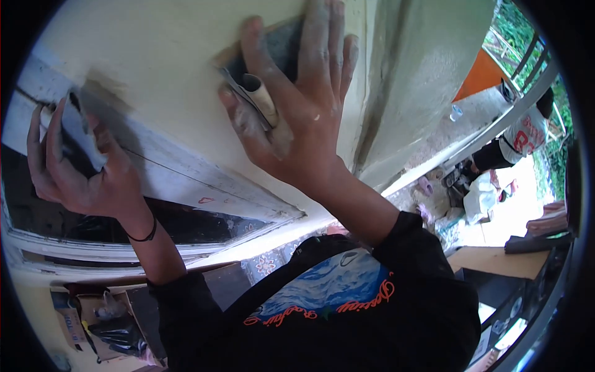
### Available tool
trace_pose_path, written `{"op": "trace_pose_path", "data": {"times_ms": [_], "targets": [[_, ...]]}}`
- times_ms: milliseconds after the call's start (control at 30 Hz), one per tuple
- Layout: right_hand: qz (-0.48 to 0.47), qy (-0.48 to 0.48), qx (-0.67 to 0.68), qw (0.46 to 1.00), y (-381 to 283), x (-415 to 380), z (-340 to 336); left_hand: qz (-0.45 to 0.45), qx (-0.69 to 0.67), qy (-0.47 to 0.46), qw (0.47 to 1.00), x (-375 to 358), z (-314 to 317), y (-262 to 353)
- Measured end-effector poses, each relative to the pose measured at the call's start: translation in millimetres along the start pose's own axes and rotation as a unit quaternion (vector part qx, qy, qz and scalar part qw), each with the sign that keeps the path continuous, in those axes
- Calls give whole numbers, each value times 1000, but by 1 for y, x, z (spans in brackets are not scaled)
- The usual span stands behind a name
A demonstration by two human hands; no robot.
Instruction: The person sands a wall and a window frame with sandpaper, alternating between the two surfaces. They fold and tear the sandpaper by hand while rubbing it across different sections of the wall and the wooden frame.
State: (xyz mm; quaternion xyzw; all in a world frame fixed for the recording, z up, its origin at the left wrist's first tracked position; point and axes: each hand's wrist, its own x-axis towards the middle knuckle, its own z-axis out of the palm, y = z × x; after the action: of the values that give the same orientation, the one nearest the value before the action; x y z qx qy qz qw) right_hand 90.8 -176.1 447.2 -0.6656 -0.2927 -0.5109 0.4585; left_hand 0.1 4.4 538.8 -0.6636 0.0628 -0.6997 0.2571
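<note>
My right hand, dusted with pale powder, presses a sheet of sandpaper flat on the cream wall. The sheet is dark grey, and one edge curls up in a roll between thumb and forefinger. Lower on the left, my left hand grips a second, folded piece of sandpaper between its fingers and thumb. That hand is beside the whitish wooden frame, and a dark band circles its wrist. Dust coats the fingers of both hands.
Below the frame is a window opening. A cardboard box stands at the lower right. Bags and a black plastic bag lie at the lower left. Another person bends over outdoors at the right, near a white sack.
</note>
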Motion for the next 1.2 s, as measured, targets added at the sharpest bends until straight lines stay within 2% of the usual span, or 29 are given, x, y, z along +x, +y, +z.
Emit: {"op": "trace_pose_path", "data": {"times_ms": [67,167,267,333,433,533,600,667,733,800,900,1000,1133,1200], "targets": [[-20,-4,35,999,3,-8,1,-38,-37,31,998,2,2,4],[16,-22,23,999,12,-75,5,-24,-25,19,999,0,1,1],[38,-24,-7,999,19,-83,4,-15,-13,8,1000,-5,1,-7],[57,-26,-14,998,15,-71,-3,-41,17,-5,999,-6,0,-6],[73,-32,1,997,10,-50,-10,-49,-11,-3,999,-7,2,-5],[121,-33,41,991,12,-89,-13,-20,60,-34,997,-11,-1,-18],[128,-76,7,989,13,-115,-26,-28,-1,-11,1000,-10,1,-15],[179,-116,44,976,17,-138,-32,-41,-1,-9,999,-10,3,-12],[185,-117,61,974,25,-149,-37,-54,-4,-8,998,-11,1,-11],[188,-115,77,972,32,-147,-36,-21,13,9,1000,-9,1,-12],[203,-69,36,976,35,-125,-35,-40,-9,10,999,-7,2,-5],[234,-98,64,965,33,-142,-32,-65,-31,11,997,-5,1,4],[233,-99,41,967,40,-137,-31,-43,-26,10,999,-3,2,3],[204,-49,79,975,47,-115,-31,-28,-25,12,999,-4,2,1]]}}
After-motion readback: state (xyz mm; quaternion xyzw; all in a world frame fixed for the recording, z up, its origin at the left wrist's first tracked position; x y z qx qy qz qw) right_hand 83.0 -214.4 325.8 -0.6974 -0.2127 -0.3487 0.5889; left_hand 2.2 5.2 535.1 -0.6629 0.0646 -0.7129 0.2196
